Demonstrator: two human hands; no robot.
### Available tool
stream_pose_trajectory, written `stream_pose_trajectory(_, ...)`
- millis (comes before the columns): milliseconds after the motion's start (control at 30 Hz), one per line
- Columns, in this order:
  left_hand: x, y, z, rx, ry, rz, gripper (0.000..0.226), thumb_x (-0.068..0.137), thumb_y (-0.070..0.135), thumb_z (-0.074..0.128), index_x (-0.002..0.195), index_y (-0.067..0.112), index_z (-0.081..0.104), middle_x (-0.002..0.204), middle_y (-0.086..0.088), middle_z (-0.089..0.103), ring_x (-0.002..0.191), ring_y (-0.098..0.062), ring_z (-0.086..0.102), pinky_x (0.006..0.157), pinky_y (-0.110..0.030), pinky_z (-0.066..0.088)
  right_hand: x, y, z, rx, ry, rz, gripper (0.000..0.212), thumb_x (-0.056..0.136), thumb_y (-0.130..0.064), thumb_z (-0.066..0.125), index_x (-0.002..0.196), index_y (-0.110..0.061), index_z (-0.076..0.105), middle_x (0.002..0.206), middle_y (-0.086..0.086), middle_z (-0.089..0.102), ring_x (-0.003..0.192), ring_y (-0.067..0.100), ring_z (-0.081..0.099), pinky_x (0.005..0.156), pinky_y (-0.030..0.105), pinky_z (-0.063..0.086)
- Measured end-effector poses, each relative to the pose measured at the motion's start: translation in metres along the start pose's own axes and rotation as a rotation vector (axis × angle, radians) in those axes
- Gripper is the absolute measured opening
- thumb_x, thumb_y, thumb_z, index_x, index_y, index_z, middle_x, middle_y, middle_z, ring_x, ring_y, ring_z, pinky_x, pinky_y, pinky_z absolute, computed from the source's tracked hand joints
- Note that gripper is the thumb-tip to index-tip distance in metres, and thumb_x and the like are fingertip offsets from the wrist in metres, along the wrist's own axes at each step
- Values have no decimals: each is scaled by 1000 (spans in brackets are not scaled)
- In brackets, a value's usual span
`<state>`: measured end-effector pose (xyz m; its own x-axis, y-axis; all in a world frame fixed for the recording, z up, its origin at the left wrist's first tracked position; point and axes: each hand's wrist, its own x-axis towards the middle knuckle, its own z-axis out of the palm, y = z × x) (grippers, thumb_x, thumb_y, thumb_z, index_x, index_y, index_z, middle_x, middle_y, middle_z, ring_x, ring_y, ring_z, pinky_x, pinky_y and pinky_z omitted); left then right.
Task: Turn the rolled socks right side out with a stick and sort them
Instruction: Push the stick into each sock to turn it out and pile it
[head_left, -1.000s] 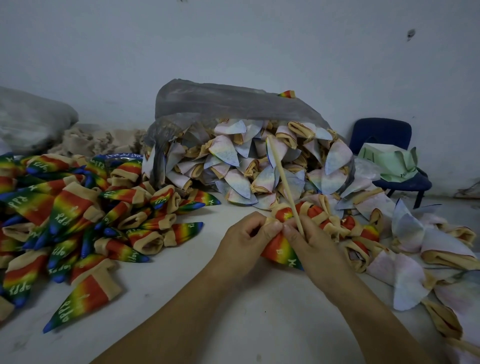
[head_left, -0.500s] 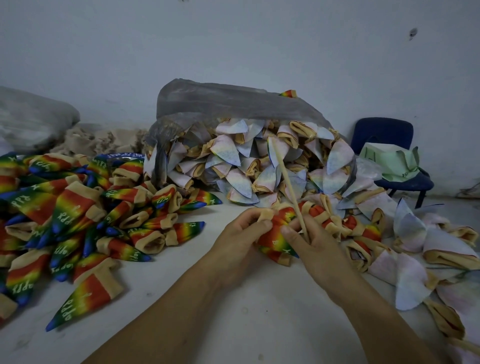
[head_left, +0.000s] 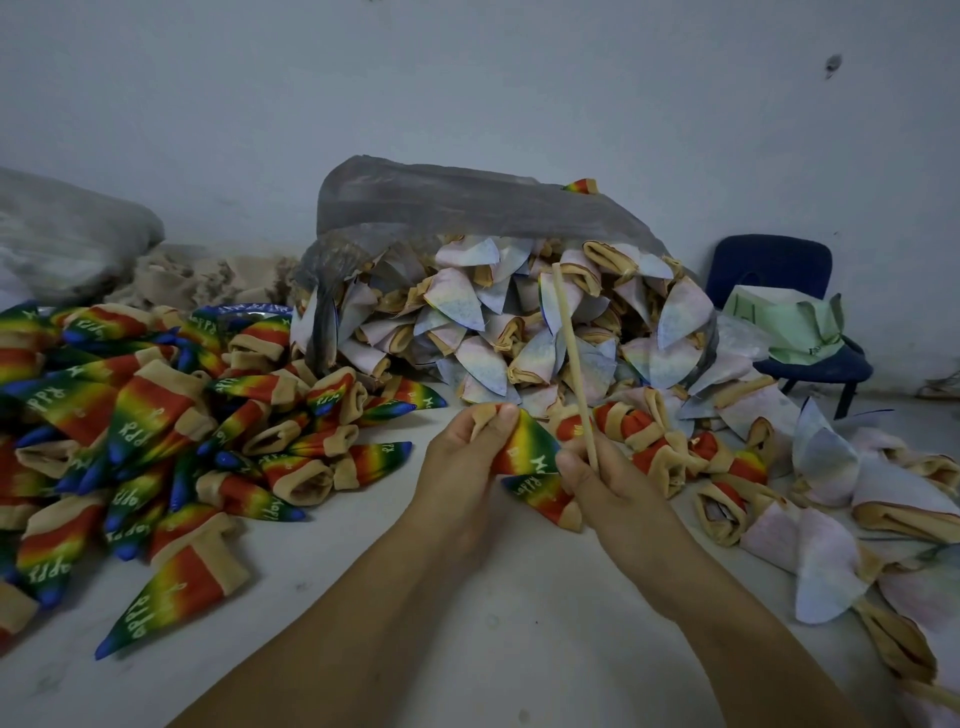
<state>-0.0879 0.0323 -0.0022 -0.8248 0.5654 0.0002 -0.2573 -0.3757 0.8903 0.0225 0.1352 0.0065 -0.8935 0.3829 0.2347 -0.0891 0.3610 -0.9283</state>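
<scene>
My left hand (head_left: 467, 457) pinches the tan cuff of a rainbow sock (head_left: 527, 447) at table centre. My right hand (head_left: 608, 483) grips a thin wooden stick (head_left: 571, 353) that points up and away; its thumb touches the same sock. A second rainbow sock (head_left: 545, 499) lies just under both hands. Finished rainbow socks (head_left: 140, 431) are heaped at the left. Pale inside-out socks (head_left: 519, 322) spill from a grey plastic bag (head_left: 467, 202) behind. Rolled socks (head_left: 660, 447) with tan cuffs lie right of my hands.
More pale socks (head_left: 841, 519) lie along the right of the white table (head_left: 467, 623). A blue chair (head_left: 779, 270) holding green paper (head_left: 784, 322) stands at the back right. Another grey bag (head_left: 67, 234) and beige cloth (head_left: 208, 275) sit back left by the wall.
The sock between my hands has unrolled from a tight bundle into a long rainbow cone. My left hand has lifted its cuff up and left; the stick stays in my right hand.
</scene>
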Motion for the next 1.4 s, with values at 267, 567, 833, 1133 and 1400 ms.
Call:
stream_pose_trajectory(267,2,0,0,103,74,29,7,88,37,70,87,31,73,84,9,76,77,-7,73,61,-18,54,3,5,1,-152,38,-24,50,89,-50,42,96,-1,51,83,22,51,72,17,48,66,33,40)
stream_pose_trajectory(567,-5,5,-5,656,-116,173,11,92,48,62,91,37,63,84,30,67,77,12,61,59,-4,43,4,15,-3,-148,115,59,33,92,-38,53,80,-7,57,62,-6,53,54,-3,52,49,7,39)
stream_pose_trajectory(833,9,37,-52,1485,281,271,32,101,40,49,123,22,61,122,-5,60,108,-19,54,88,-36,47,8,27,-11,-415,168,134,45,90,-48,52,59,-18,38,49,-5,32,45,6,32,51,30,26)
stream_pose_trajectory(1133,13,48,-62,1823,147,-95,25,100,16,47,117,8,64,104,-8,61,89,-20,60,73,-29,50,3,24,-15,-499,335,124,22,88,-52,52,86,-30,55,74,-9,55,69,9,53,53,27,34)
stream_pose_trajectory(1400,-13,59,0,988,-251,44,15,97,28,58,90,39,67,90,13,68,85,-1,65,68,-12,52,-1,-5,-1,81,224,41,23,72,-58,58,90,-45,65,89,-20,66,79,-12,59,58,3,42)
